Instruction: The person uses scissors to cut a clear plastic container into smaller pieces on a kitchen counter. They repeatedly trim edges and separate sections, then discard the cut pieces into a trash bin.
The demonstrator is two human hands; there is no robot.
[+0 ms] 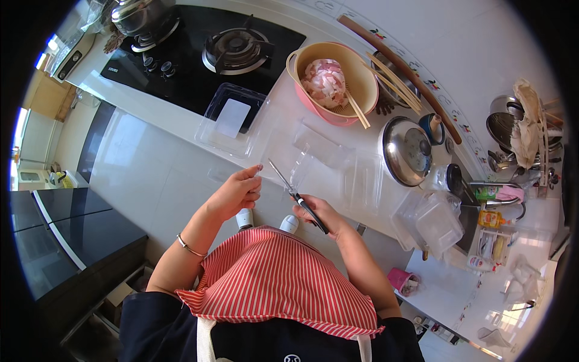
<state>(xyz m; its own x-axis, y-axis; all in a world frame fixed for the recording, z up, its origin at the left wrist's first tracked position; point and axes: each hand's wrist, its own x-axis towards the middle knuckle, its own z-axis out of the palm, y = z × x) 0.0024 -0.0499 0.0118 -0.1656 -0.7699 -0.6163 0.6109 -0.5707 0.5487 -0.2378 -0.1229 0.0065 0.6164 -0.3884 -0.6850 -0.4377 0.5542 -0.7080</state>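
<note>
My right hand [321, 213] is closed around the black handle of kitchen scissors [301, 201], whose metal blades point up and to the left. Just left of the blade tips is my left hand [242, 191], fingers curled with thumb and index fingertip together; a small reddish bit seems to be at the fingertips, too small to identify. On the counter beyond, a pink pot with a cream inside [362, 86] holds pale raw meat pieces [324, 81] and a pair of wooden chopsticks [357, 108]. Clear plastic trays [362, 178] and a clear film piece [316, 142] lie before me.
A black gas hob [181, 68] with a steel kettle or pot [135, 18] stands at the left. A domed steel lid [406, 150], a steel pot under more chopsticks [398, 83] and stacked plastic containers [429, 224] are at the right. A pink bin [400, 278] stands lower right.
</note>
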